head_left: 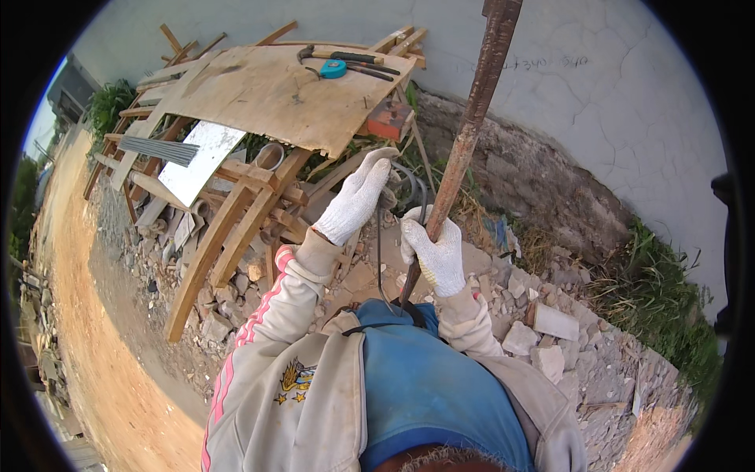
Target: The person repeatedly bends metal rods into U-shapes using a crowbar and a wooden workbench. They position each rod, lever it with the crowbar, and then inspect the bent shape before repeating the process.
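Note:
Both hands wear white knit gloves. My right hand (436,250) is wrapped round a long rusty metal bar (465,138), which slants from above down toward my waist. Bent loops of dark wire (380,256) run between my hands and down in front of my blue shirt. My left hand (355,198) is closed against this wire at its palm, its long fingers curving over toward the bar. The palm side of the left glove is dark and partly hidden, as is the exact point of its grip.
A plywood sheet (259,90) tops a rough timber bench, with a hammer (338,55), a teal tape measure (333,69) and pliers-like handles (371,71). Thin metal rods (157,148) lie on a white board (200,161). Rubble (543,330) covers the ground; a grey wall (605,102) stands behind.

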`<move>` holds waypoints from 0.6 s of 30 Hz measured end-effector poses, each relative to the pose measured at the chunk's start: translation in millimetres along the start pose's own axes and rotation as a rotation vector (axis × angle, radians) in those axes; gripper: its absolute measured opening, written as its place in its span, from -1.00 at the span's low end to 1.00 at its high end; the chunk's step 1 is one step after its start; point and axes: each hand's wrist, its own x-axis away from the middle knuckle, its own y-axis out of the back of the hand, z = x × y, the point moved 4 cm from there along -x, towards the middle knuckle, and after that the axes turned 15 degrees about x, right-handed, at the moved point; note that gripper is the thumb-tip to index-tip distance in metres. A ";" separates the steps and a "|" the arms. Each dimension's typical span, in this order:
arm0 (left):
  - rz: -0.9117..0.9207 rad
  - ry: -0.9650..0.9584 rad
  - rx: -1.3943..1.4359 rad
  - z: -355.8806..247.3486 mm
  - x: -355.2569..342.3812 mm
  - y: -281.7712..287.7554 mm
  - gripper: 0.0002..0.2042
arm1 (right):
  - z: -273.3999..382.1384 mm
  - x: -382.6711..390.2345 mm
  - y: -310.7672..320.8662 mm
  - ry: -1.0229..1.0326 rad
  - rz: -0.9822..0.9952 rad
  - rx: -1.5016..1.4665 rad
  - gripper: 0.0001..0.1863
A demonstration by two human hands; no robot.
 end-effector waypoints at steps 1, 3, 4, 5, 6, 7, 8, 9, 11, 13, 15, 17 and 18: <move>-0.007 -0.058 -0.128 5.1 -2.4 -1.1 -0.49 | 0.1 -0.8 -4.1 0.023 0.057 -0.026 -0.82; -0.054 0.009 -0.014 22.5 1.3 -6.8 -0.28 | -3.9 -2.3 -7.0 -0.031 0.086 -0.012 -0.83; -0.010 -0.001 0.011 26.5 4.2 -10.3 -0.21 | -5.5 -2.6 -7.2 -0.052 0.099 0.022 -0.83; 0.041 -0.020 0.027 28.4 6.7 -14.1 -0.14 | -6.8 -2.8 -8.1 -0.064 0.121 0.039 -0.83; 0.094 -0.036 0.044 28.9 9.0 -17.0 -0.06 | -9.0 -3.6 -7.7 -0.099 0.141 0.122 -0.80; 0.115 -0.034 0.093 28.8 12.0 -18.0 -0.03 | -8.7 -2.9 -7.9 -0.074 0.178 0.143 -0.78; 0.138 -0.032 0.140 27.8 14.9 -18.1 0.00 | -9.2 -2.3 -7.3 -0.069 0.194 0.162 -0.76; 0.159 -0.033 0.204 26.2 17.6 -17.3 0.03 | -11.3 -0.9 -6.3 -0.101 0.204 0.190 -0.74; 0.122 -0.063 0.179 22.7 23.1 -9.5 -0.02 | -9.7 1.1 -2.9 -0.022 0.174 0.208 -0.72; 0.067 -0.114 0.099 19.6 27.4 3.8 0.01 | -11.8 4.6 2.8 -0.025 0.115 0.227 -0.70; -0.101 -0.004 0.402 26.9 23.3 17.6 -0.21 | -13.5 7.3 11.7 -0.020 0.050 0.210 -0.70; 0.060 -0.065 0.284 21.6 24.1 13.0 -0.19 | -21.5 5.3 8.8 -0.138 0.085 0.216 -0.77; 0.041 -0.118 0.132 17.3 26.4 11.5 -0.19 | -22.2 5.7 4.2 -0.093 0.104 0.147 -0.83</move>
